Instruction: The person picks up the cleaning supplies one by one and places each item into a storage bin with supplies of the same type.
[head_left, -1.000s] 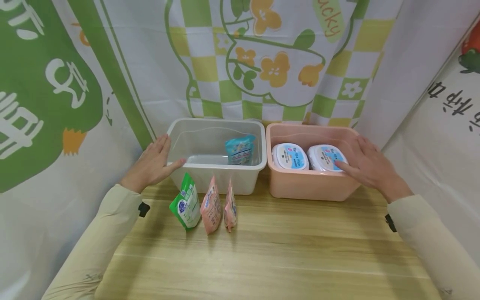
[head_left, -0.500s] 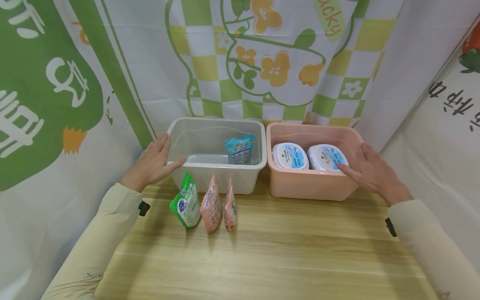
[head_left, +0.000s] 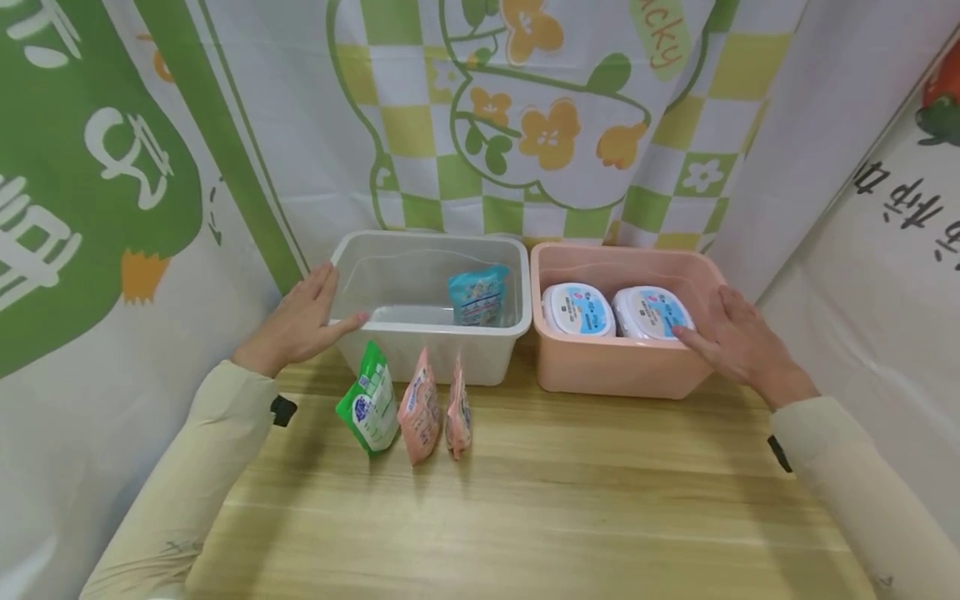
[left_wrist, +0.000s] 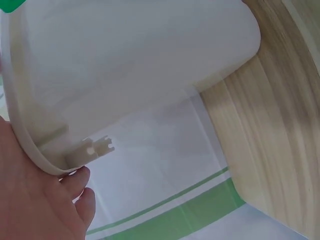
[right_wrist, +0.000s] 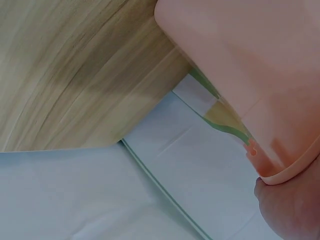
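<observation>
My left hand (head_left: 298,321) rests at the left end of a light grey plastic bin (head_left: 427,354), fingers extended along its rim and thumb over the front corner. In the left wrist view, fingertips (left_wrist: 76,182) show beside the rim. A teal packet (head_left: 480,297) stands inside this bin. My right hand (head_left: 742,337) lies against the right end of a pink plastic bin (head_left: 611,367), thumb reaching over its front rim. Two white tubs, a left tub (head_left: 577,308) and a right tub (head_left: 651,312), with blue printed lids sit inside the pink bin; the right thumb overlaps the right one.
In front of the grey bin, a green and white pouch (head_left: 372,402), a pink pouch (head_left: 421,408) and another pink pouch (head_left: 458,410) stand in a row on the wooden table (head_left: 525,517). A patterned curtain (head_left: 540,125) hangs behind the bins, and printed cloth borders both sides.
My right hand has shifted slightly down along the pink bin's corner. The left hand keeps its place at the grey bin. The head view has tilted very slightly.
</observation>
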